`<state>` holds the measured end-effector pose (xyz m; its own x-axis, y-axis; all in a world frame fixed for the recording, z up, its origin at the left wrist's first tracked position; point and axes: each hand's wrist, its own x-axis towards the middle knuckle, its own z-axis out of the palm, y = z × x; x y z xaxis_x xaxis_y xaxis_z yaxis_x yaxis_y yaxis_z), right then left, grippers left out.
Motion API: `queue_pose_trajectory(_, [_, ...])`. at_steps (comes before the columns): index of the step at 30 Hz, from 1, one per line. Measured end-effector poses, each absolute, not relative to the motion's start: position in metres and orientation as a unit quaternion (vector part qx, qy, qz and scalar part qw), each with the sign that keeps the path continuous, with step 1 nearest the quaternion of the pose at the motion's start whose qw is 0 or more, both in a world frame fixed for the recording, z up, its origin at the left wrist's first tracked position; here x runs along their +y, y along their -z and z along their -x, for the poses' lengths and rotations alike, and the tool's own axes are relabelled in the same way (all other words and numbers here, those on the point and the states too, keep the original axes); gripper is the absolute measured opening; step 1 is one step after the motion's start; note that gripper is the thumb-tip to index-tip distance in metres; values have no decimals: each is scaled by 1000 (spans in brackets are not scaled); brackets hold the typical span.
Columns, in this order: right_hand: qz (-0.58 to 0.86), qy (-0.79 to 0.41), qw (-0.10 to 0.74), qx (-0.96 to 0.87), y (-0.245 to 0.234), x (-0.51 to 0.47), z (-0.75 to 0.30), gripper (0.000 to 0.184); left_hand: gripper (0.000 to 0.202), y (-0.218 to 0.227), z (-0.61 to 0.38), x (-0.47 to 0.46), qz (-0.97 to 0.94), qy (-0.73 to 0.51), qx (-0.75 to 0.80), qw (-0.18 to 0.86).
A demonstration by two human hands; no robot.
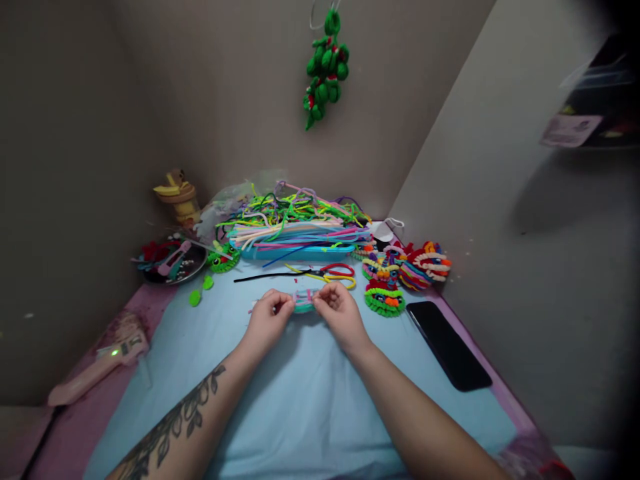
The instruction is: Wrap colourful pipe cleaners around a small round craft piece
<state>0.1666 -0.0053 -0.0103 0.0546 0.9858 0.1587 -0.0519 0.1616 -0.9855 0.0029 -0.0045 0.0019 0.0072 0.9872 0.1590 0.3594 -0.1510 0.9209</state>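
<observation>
My left hand [269,318] and my right hand [338,309] meet over the light blue table cover [300,400]. Both pinch a small teal and pink pipe-cleaner piece [303,301] held between them, fingers closed on its two ends. Just beyond the hands lie red-handled scissors [336,270], a black pipe cleaner [265,276] and a yellow pipe cleaner [345,280].
A big heap of coloured pipe cleaners [295,223] lies at the back. Finished round pipe-cleaner pieces [405,270] sit at the right, a black phone [447,345] near the right edge. A dark dish of bits [173,261] and a pink glue gun [97,370] are at the left. A green ornament [325,67] hangs on the wall.
</observation>
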Motion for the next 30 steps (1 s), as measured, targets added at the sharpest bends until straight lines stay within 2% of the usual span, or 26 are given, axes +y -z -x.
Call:
queue_pose_trajectory(3, [473,-316,549,-613,8,-8,-170,10,26,3,0,-2,-574,-444,565,392])
queue_pose_trajectory(7, [452,-194,510,-705,8,-12,-171,16,29,6,0,-2,-555,-441,556,435])
queue_pose_trajectory(10, [441,-174,492,-730,11,-13,-169,18,28,4,-2,-4,-541,-443,532,478])
queue_pose_trajectory(14, [415,-205,491,-738,17,-11,-168,16,29,1,-5,-6,-510,-440,495,549])
queue_pose_trajectory(19, [392,-210,506,-739,19,-10,-169,9,26,1,-4,-7,-511,-437,480,563])
queue_pose_trajectory(24, [392,-207,506,-740,14,-13,-169,11,24,3,-3,-5,-542,-429,501,520])
queue_pose_trajectory(30, [464,-194,511,-698,9,-13,-170,31,15,-6,-3,-10,-674,-415,519,324])
